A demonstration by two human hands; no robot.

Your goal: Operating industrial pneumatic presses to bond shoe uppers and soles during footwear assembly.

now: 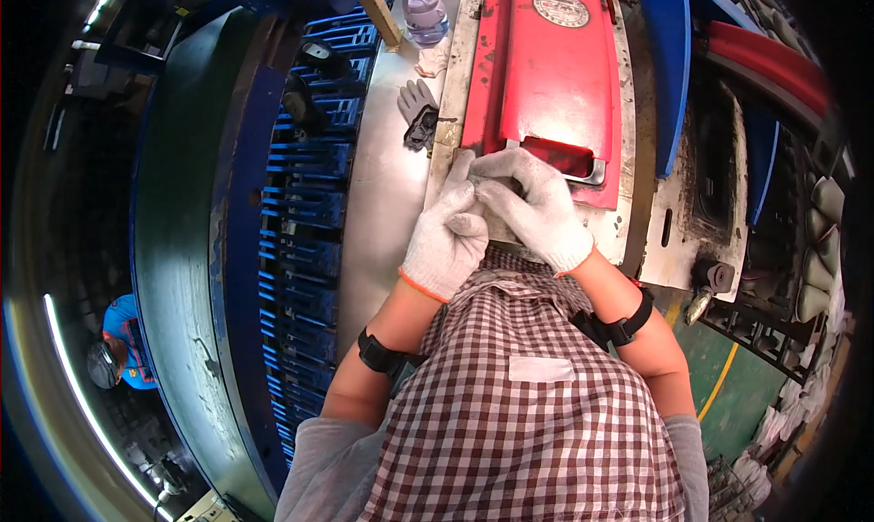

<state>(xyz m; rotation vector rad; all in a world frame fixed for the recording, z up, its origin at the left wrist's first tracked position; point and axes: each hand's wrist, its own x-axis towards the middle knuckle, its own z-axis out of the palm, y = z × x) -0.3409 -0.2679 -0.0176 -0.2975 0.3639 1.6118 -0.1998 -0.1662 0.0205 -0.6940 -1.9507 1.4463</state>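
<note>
Both my hands wear white knit gloves with orange cuffs and meet in front of me, near the close end of a red machine cover [555, 76]. My left hand [446, 240] has its index finger pointing up and forward, its other fingers curled in. Against its fingertips press the bent thumb and fingers of my right hand [539, 211]. Anything between the fingertips is too small or hidden to name. Just beyond my right hand is the cover's rectangular opening with a pale metal rim [597, 170].
On the metal ledge to the left lie a grey-and-black glove [419, 112] and a clear bottle with a lilac lid [424, 12]. Blue slatted racking [305, 194] runs further left. Blue metal panels [672, 76] stand at right. A person in blue [132, 340] is at far left.
</note>
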